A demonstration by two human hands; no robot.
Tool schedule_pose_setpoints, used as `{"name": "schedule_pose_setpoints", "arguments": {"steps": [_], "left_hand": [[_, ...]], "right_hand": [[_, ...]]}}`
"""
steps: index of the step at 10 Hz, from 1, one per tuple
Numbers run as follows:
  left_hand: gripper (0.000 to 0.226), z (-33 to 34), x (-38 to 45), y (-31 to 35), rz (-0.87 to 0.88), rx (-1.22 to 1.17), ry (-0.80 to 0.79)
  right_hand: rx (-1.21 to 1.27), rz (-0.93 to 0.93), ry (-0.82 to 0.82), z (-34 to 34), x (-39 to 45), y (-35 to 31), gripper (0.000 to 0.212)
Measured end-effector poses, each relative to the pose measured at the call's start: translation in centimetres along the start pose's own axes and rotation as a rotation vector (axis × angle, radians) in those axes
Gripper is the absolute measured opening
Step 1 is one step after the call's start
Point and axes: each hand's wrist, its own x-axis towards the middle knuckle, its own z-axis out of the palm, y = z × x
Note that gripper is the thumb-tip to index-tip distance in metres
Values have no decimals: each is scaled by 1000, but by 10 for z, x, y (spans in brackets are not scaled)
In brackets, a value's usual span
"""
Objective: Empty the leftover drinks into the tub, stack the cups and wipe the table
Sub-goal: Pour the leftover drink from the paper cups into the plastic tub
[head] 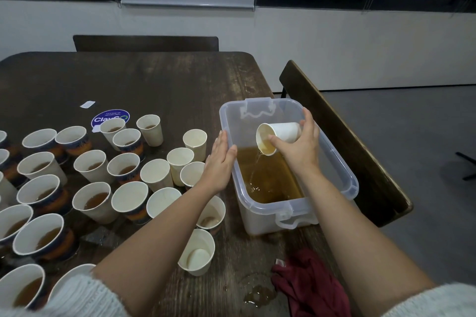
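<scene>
A person's right hand [300, 148] grips a tipped white paper cup [279, 136] over the clear plastic tub [342, 175] at the dark wooden table's [159, 80] right edge, amber drink streaming into it. The left hand [219, 162], fingers straight, rests against the tub's left wall. A crumpled maroon cloth [311, 285] lies at the near edge.

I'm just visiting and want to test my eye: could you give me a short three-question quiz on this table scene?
1. True or false: the right hand tips a cup so drink pours into the tub.
2. What does the left hand do? A) grips a cup B) rests open against the tub's side C) wipes with the cloth
3. Fill in: a small puddle lies on the table beside the dark red ____.

Key: 1 true; 2 B; 3 cloth.
</scene>
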Motion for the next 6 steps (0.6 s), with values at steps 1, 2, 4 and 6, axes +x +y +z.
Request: {"name": "schedule_pose_setpoints", "arguments": {"steps": [1, 2, 4, 6], "left_hand": [[58, 0, 0, 0, 1, 0, 2], [58, 0, -1, 1, -3, 0, 1], [59, -1, -1, 2, -5, 8, 1], [58, -1, 0, 0, -1, 12, 1]], "right_hand": [[-5, -8, 3, 0, 0, 0, 101], [-4, -16, 4, 0, -1, -1, 101], [-13, -31, 3, 1, -1, -1, 102], [-28, -48, 4, 2, -2, -2, 103]]}}
